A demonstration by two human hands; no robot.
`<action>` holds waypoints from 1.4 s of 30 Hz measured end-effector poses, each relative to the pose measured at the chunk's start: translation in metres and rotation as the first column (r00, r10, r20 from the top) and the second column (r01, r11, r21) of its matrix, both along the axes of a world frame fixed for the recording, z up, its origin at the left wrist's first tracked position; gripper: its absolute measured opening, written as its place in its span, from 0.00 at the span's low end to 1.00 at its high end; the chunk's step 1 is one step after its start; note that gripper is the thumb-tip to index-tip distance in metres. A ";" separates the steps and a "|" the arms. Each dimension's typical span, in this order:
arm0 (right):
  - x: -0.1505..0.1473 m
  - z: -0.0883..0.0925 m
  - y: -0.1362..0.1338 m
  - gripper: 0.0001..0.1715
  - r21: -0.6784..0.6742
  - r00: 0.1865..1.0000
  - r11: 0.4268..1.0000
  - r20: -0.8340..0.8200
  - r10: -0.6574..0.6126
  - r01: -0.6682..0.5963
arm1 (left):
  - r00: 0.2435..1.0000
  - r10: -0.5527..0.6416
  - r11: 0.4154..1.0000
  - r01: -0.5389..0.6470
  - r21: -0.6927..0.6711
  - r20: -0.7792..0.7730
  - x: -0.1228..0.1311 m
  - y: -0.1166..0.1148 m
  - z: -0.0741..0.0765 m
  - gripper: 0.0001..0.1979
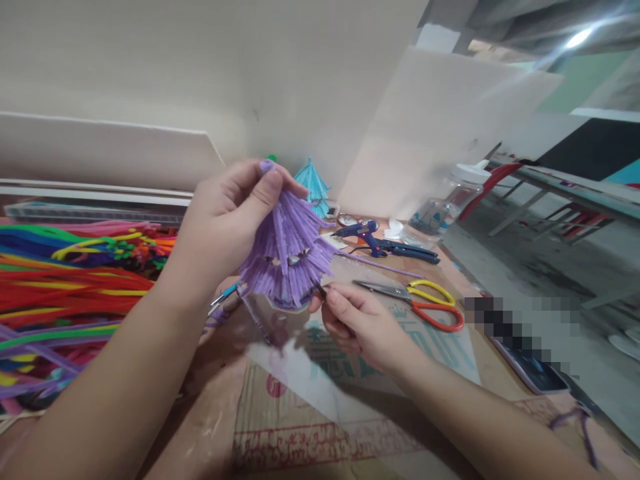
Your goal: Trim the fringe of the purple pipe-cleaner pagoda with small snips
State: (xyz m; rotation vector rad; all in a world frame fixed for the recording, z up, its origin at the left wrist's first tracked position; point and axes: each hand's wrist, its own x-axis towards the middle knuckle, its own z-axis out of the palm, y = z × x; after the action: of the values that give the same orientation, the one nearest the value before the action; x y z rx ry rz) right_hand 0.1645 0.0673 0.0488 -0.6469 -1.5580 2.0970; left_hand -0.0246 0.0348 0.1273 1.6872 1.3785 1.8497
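My left hand [233, 213] grips the top of a purple cone-shaped tree made of pipe cleaners [287, 257], holding it up above the cardboard-covered table [300, 427]. My right hand [357, 320] is closed in a pinch at the tree's lower right edge, on a small dark object I cannot make out. A finished light blue pipe-cleaner tree [313, 183] stands behind near the wall.
A large pile of coloured pipe cleaners [65, 287] lies at the left. Scissors with yellow and red handles [420, 303], a blue glue gun [370, 237], a clear plastic jar [450, 197] and a loose purple pipe cleaner [380, 265] lie to the right. A phone [530, 367] rests near the table's right edge.
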 end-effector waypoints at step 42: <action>0.000 -0.004 0.000 0.27 0.017 1.000 1.000 -0.020 0.002 -0.001 | 0.999 0.008 1.000 -0.008 0.000 -0.052 0.004 -0.001 -0.001 0.13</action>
State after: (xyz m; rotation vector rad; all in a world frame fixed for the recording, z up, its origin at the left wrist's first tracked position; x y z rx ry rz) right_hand 0.1640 0.0677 0.0452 -0.6167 -1.5640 2.0829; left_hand -0.0210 0.0336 0.1265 1.7438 1.4081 1.8219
